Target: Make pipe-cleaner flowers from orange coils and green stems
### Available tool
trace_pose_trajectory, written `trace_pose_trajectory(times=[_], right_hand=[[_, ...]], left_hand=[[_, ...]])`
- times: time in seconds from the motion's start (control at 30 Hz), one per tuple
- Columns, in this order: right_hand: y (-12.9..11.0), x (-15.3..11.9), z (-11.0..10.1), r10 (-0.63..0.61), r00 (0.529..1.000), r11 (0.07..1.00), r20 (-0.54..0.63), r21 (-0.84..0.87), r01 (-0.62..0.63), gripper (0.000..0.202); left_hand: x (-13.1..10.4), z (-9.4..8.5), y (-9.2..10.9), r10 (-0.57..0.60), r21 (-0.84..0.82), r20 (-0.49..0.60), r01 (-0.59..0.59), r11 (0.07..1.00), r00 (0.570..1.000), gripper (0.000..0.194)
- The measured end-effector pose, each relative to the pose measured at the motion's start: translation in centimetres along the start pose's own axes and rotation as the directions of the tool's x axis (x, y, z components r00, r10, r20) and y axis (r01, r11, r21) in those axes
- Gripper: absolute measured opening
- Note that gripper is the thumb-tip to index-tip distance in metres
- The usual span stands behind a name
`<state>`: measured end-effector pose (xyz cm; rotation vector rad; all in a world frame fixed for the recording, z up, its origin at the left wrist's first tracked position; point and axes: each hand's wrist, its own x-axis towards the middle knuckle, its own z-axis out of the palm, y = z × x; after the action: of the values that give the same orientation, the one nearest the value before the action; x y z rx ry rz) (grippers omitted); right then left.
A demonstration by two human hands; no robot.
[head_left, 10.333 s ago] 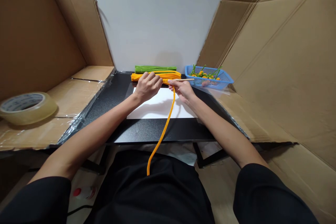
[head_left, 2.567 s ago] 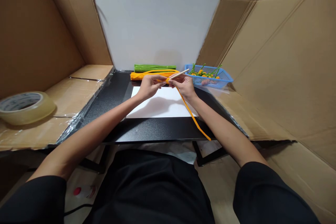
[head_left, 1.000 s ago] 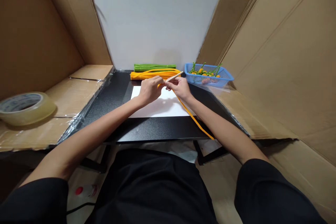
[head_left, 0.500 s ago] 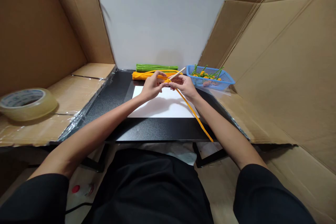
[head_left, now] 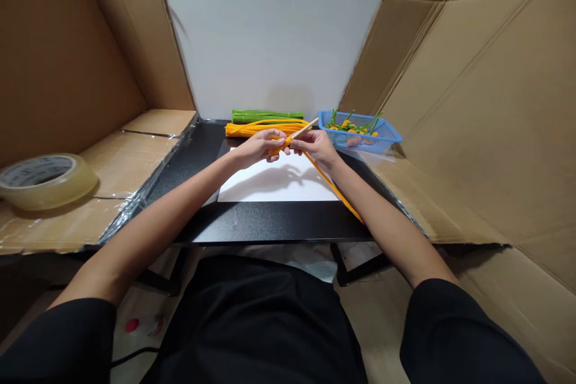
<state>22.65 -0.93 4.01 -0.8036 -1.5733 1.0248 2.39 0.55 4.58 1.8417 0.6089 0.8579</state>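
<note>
Over a white sheet (head_left: pixel 270 183), both hands meet around an orange pipe cleaner (head_left: pixel 330 183) wound on a pale thin stick (head_left: pixel 306 127). My left hand (head_left: pixel 265 146) pinches the orange winding at the stick's lower end. My right hand (head_left: pixel 315 145) has thumb and fingers closed at the winding from the right, beside the stick. The stick slants up to the right. From the winding, the loose orange tail hangs down to the right and passes behind the right forearm. The fingers partly cover the winding.
Behind the hands lie an orange bundle (head_left: pixel 252 129) and a green bundle (head_left: pixel 265 115). A blue basket (head_left: pixel 382 143) of orange and green pieces stands back right. A tape roll (head_left: pixel 49 182) lies on cardboard at left. Cardboard walls flank the black table (head_left: pixel 252 223).
My left hand has shifted slightly left and lower, its fingers now flatter around the winding. The orange tail has swung up and its end now meets the right forearm.
</note>
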Motion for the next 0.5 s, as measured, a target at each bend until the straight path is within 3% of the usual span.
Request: trace_pose_trajectory(times=[0.07, 0.13, 0.23, 0.3, 0.37, 0.5], right_hand=[[0.3, 0.2, -0.1, -0.003, 0.999, 1.0, -0.051, -0.002, 0.003, 0.04], [0.6, 0.2, -0.1, -0.003, 0.995, 1.0, -0.098, -0.002, 0.003, 0.04], [0.9, 0.2, 0.2, 0.003, 0.991, 1.0, -0.134, -0.005, -0.003, 0.041], [1.0, 0.1, 0.5, 0.006, 0.99, 1.0, -0.139, -0.006, -0.007, 0.042], [1.0, 0.1, 0.7, 0.008, 0.99, 1.0, -0.138, -0.007, -0.009, 0.043], [0.7, 0.2, 0.7, 0.011, 0.995, 1.0, -0.103, -0.011, -0.012, 0.045]], left_hand=[[0.0, 0.5, -0.2, 0.043, 0.086, -0.092, -0.035, 0.996, 0.995, 0.026], [-0.2, 1.0, -0.3, 0.19, 0.362, -0.208, -0.105, 0.926, 0.96, 0.04], [-0.6, 1.7, -0.4, 0.405, 0.763, -0.212, -0.108, 0.637, 0.889, 0.036], [-0.9, 1.9, -0.4, 0.411, 0.814, -0.203, -0.08, 0.575, 0.889, 0.021], [-0.9, 2.0, -0.3, 0.394, 0.803, -0.223, -0.061, 0.593, 0.892, 0.009], [-0.6, 1.4, -0.2, 0.356, 0.751, -0.251, -0.051, 0.659, 0.9, 0.014]])
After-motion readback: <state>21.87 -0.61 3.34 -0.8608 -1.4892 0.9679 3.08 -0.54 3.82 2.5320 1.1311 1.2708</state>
